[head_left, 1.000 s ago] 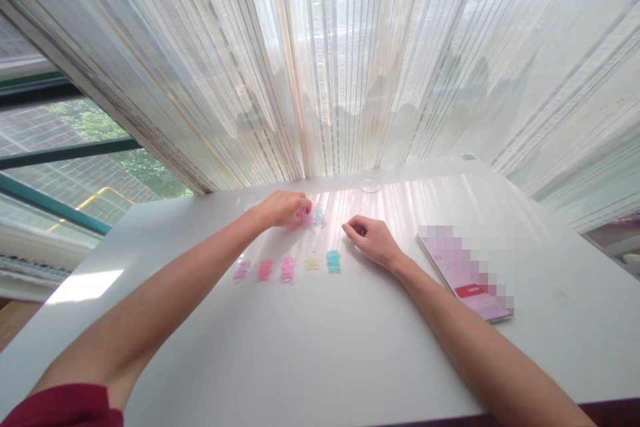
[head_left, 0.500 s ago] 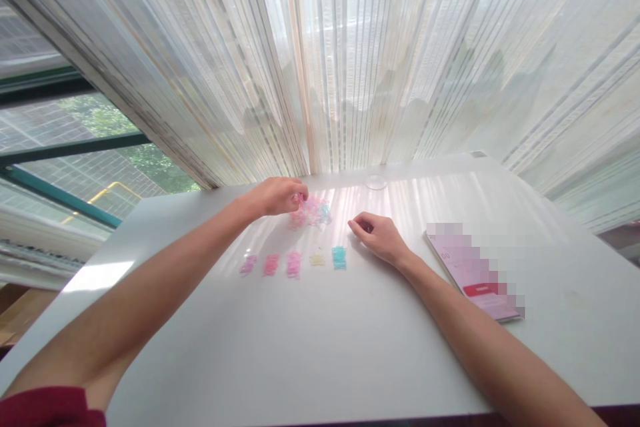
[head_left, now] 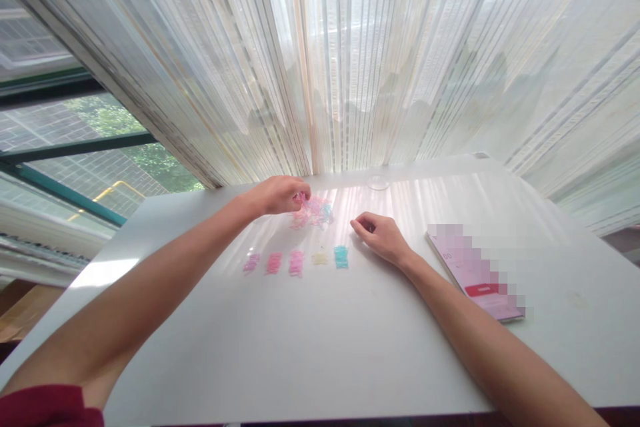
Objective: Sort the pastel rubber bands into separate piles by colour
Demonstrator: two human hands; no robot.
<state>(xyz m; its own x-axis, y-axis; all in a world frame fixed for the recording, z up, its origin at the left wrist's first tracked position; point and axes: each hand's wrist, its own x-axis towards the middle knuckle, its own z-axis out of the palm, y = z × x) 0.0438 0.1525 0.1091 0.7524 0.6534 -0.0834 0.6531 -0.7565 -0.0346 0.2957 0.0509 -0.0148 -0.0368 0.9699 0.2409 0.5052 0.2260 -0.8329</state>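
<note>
My left hand [head_left: 287, 195] is at the left edge of a loose pile of small pink, clear and blue pieces [head_left: 315, 212], its fingers pinched together; what they hold is too small to name. Right of the pile, my right hand [head_left: 377, 233] rests on the table with fingers curled, and what is inside them is hidden. Nearer to me lies a row of small sorted groups: purple [head_left: 251, 263], red-pink [head_left: 273, 263], pink [head_left: 296, 263], pale yellow [head_left: 319, 258] and blue [head_left: 341, 257].
A pink-purple booklet [head_left: 473, 273] lies on the white table [head_left: 280, 347] beside my right forearm. Near the back edge sits a clear round item [head_left: 378, 182]. Striped sheer curtains [head_left: 350, 67] hang behind the table, with a window at the left.
The view has shifted slightly, so things on the table appear a little further right. Both hands look nearly the same as before.
</note>
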